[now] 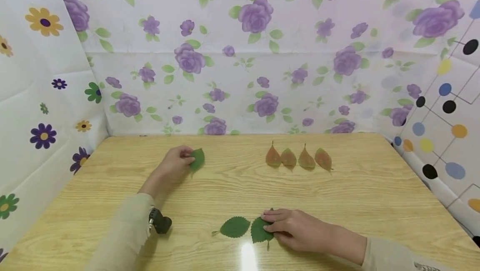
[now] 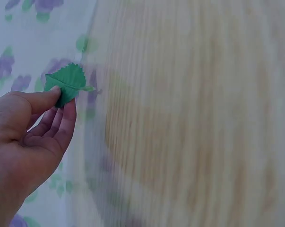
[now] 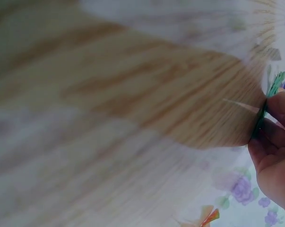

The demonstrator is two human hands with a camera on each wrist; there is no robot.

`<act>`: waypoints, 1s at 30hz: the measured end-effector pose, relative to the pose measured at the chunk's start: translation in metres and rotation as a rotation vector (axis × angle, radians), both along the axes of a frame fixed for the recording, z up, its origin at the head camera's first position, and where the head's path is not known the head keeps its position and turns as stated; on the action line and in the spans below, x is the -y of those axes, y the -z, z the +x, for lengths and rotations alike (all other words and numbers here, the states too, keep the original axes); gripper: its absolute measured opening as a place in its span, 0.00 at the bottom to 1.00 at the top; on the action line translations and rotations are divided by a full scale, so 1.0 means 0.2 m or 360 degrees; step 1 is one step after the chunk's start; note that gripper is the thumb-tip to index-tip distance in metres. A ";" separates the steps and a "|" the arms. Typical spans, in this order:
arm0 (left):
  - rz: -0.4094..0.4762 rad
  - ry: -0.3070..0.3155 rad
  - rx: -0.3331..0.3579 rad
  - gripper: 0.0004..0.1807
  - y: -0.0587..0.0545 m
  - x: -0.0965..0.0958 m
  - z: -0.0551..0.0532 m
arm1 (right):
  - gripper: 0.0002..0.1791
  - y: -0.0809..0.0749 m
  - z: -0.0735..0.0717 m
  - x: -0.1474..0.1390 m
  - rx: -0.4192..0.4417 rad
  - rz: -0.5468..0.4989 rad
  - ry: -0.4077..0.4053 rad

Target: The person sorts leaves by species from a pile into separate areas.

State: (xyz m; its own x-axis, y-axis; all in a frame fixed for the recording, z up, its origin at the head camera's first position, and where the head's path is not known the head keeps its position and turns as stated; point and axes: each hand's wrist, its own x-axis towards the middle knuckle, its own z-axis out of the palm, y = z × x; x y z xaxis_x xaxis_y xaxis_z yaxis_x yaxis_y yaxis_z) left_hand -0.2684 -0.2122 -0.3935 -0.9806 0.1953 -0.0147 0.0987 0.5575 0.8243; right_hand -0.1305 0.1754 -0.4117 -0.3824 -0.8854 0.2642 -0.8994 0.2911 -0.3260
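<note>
My left hand [image 1: 176, 162] is over the left back part of the table, pinching a green leaf [image 1: 197, 159] with toothed edges between thumb and fingers. In the left wrist view that leaf [image 2: 66, 84] is lifted at the fingertips, its short stem pointing right. Near the front, my right hand [image 1: 296, 228] grips a dark green leaf [image 1: 259, 230] at its right side. Stems show above and below those fingers, so more than one leaf may be there; the fingers hide part. Just left lies another green leaf [image 1: 235, 227], flat on the wood.
Several reddish-green leaves [image 1: 288, 159] lie in a row at the back right of the wooden table [image 1: 210, 191]. Flowered cloth [image 1: 240, 91] hangs behind the table, with patterned sheets at both sides. A black device [image 1: 161, 222] is fixed at the left cuff.
</note>
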 end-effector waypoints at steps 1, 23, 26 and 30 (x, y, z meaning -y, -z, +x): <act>0.0003 -0.0007 0.0010 0.18 0.00 0.03 0.00 | 0.15 0.00 0.00 0.00 0.0000 0.0001 0.0001; -0.0492 -0.0046 0.0012 0.14 -0.03 0.29 0.03 | 0.16 -0.01 -0.02 -0.01 -0.0134 0.0002 -0.0023; -0.0500 -0.0048 0.0029 0.15 -0.03 0.28 0.02 | 0.15 -0.01 -0.03 -0.01 -0.0138 -0.0008 -0.0028; -0.0498 -0.0072 0.0048 0.16 -0.03 0.27 0.02 | 0.13 -0.01 -0.04 0.00 -0.0110 -0.0018 -0.0037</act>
State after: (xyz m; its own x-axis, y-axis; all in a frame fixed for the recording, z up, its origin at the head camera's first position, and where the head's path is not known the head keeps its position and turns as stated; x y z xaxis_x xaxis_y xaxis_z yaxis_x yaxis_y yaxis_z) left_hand -0.2647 -0.2666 -0.3879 -0.9864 0.1332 -0.0964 0.0464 0.7879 0.6140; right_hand -0.1384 0.1747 -0.4092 -0.3421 -0.8908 0.2990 -0.9264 0.2665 -0.2660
